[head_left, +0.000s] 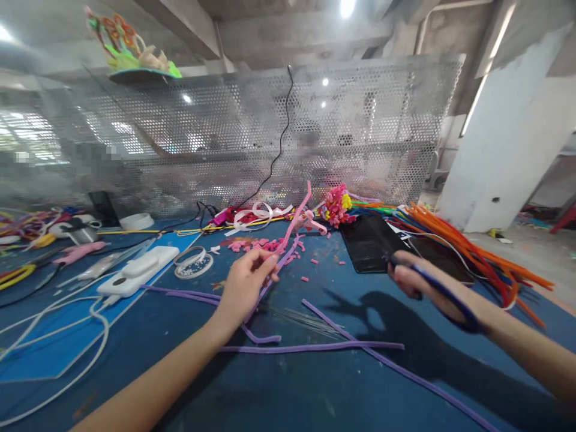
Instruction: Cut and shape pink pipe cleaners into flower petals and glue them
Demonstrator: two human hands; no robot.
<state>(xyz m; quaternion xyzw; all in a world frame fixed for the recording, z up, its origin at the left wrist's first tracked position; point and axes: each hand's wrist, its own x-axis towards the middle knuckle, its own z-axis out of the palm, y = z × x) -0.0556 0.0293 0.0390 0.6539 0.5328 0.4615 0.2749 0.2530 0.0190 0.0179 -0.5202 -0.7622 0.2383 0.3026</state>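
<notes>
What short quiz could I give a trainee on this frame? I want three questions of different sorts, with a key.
1. Which two colours are the fuzzy stems held in the left hand?

2. True or false: the right hand is empty.

3. Which of these is on the left side of the picture?
A. The bundle of orange stems
B. The white power block
C. The black tablet-like slab

Key:
1. Pink and purple.
2. False; it holds a blue-handled tool.
3. B.
</notes>
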